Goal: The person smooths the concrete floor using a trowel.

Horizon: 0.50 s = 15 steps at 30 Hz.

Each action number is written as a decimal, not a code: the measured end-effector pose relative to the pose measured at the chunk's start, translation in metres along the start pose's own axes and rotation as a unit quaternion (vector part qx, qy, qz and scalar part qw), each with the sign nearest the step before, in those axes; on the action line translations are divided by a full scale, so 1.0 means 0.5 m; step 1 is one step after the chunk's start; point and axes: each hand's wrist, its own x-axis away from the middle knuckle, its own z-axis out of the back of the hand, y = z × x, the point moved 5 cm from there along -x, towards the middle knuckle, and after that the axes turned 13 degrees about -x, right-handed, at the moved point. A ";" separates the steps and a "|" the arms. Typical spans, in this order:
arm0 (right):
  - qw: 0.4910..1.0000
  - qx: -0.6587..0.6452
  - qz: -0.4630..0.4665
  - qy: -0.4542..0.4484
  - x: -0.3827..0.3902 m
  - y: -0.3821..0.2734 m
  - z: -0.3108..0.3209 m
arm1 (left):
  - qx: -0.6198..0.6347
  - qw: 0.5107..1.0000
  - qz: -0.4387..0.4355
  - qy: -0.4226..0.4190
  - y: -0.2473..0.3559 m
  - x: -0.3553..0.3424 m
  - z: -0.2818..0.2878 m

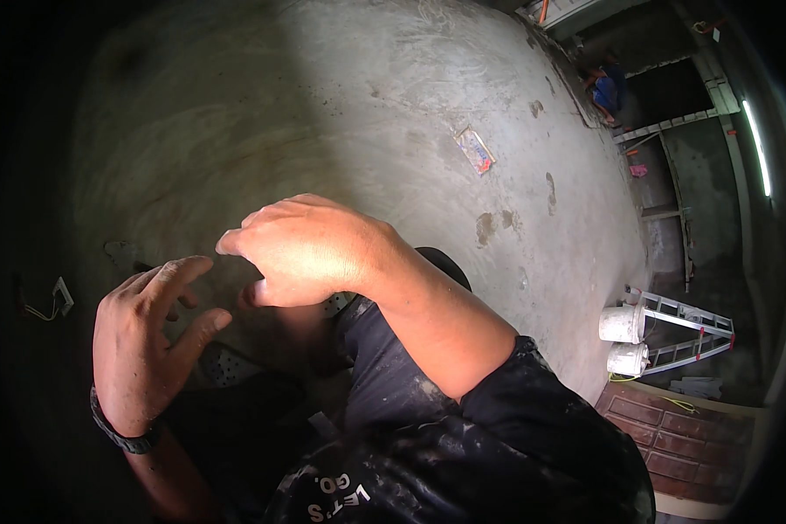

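My left hand [153, 341], a dark band on its wrist, is raised at the lower left with fingers curved and apart, holding nothing. My right hand [297, 249] reaches across the middle, palm mostly down, fingers loosely bent and apart, just right of the left hand and slightly higher. I see nothing in either hand. Beneath them are my feet in perforated shoes [223, 367] and my dust-marked dark trousers [375, 358] over the grey concrete floor [393, 105].
A flat rectangular item [474, 150] lies farther out. A wall fitting with wires [61, 297] is at left. Another person in blue [610, 92] crouches at upper right. White buckets [622, 325], an aluminium ladder [694, 319], a brown panelled door [672, 445] and a tube light [756, 148] are at right.
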 end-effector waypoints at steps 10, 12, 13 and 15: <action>1.000 0.000 -0.006 -0.005 -0.002 -0.001 0.002 | 0.000 1.000 0.006 -0.012 0.001 0.001 -0.002; 1.000 0.001 -0.008 -0.009 -0.002 0.000 0.002 | -0.001 1.000 0.003 -0.012 0.005 -0.002 -0.003; 1.000 0.001 -0.009 -0.011 -0.002 0.000 0.002 | -0.002 1.000 0.008 -0.022 0.005 -0.003 -0.004; 1.000 -0.002 -0.012 -0.010 -0.002 0.001 0.002 | -0.002 1.000 -0.006 -0.009 0.011 -0.007 0.001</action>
